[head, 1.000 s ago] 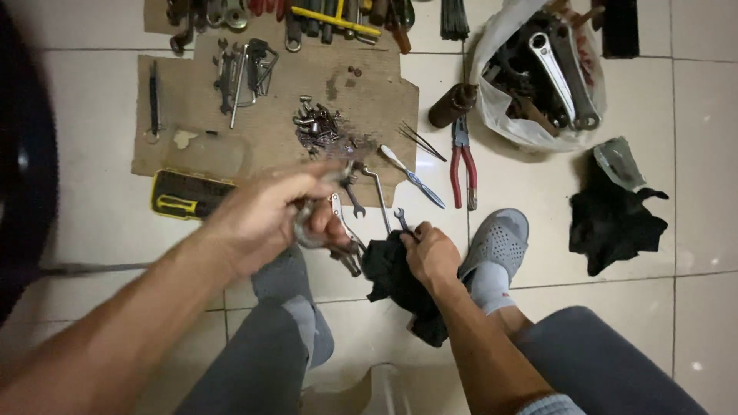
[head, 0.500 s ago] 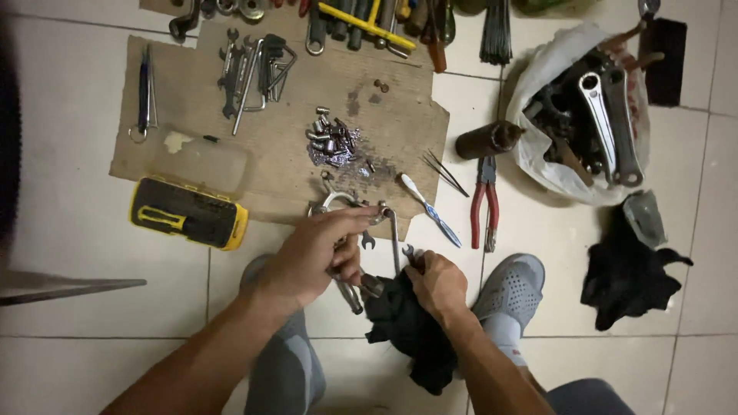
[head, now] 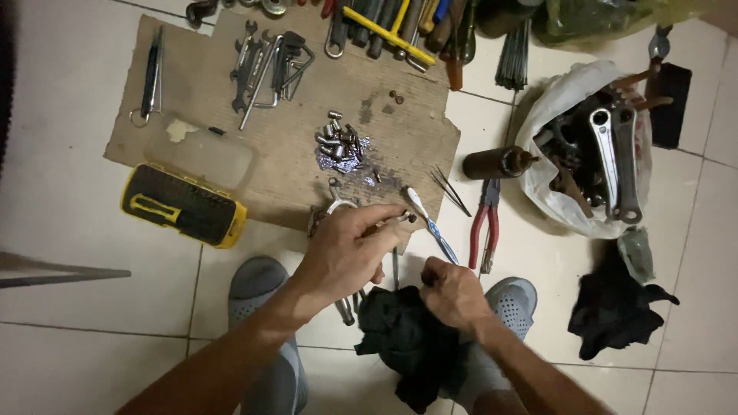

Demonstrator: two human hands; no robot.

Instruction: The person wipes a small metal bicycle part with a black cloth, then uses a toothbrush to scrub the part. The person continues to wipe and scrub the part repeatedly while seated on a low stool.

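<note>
Hands | left hand (head: 346,253) shifted up off the metal part (head: 346,306), now pinching a small bolt (head: 407,217) over cardboard (head: 292,146) edge; right hand (head: 453,292) stays clenched on black rag (head: 407,338) between shoes; part partly hidden beneath left palm

Left hand (head: 346,257) palm-down, fingers (head: 388,227) curled forward; right hand (head: 453,292) clenched, knuckles up; both forearms bare.

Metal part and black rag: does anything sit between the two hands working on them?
Nothing visible does. The left hand grips the metal part right beside the right hand, which clutches the black rag. Only bare tile lies between them; the toothbrush lies just beyond.
</note>
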